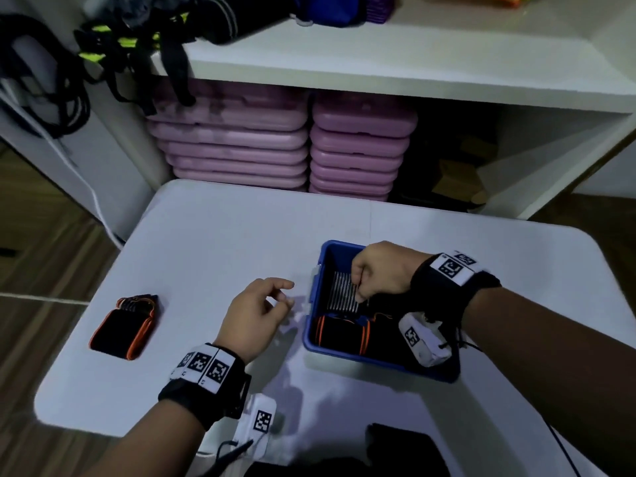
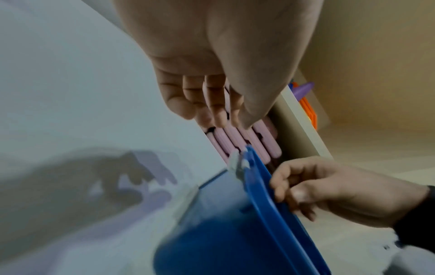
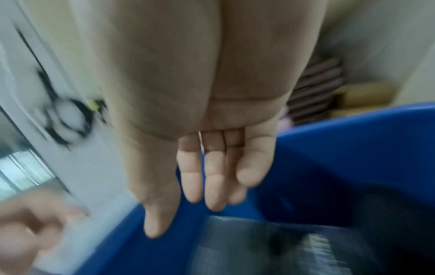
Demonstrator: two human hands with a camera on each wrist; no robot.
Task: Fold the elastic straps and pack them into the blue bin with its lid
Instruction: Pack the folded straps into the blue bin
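Note:
The blue bin point(image 1: 361, 360) stands open on the white table point(image 1: 223, 235), right of centre. Inside lie a grey striped folded strap point(image 1: 339, 290) and, nearer me, a black strap with orange edging point(image 1: 344, 333). My right hand point(image 1: 360, 288) reaches down into the bin over the grey strap. In the right wrist view its fingers point(image 3: 213, 186) hang loosely and hold nothing, with the strap point(image 3: 247, 241) blurred below. My left hand point(image 1: 282, 297) hovers empty left of the bin, fingers relaxed. Another folded black and orange strap point(image 1: 125, 327) lies at the table's left. No lid is in view.
Stacks of pink cases point(image 1: 241, 146) fill the white shelf unit point(image 1: 378, 63) behind the table. Black and yellow straps point(image 1: 113, 46) hang off its left end. A dark object point(image 1: 406, 449) sits at the table's near edge. A white latch point(image 1: 315, 273) juts from the bin's left wall.

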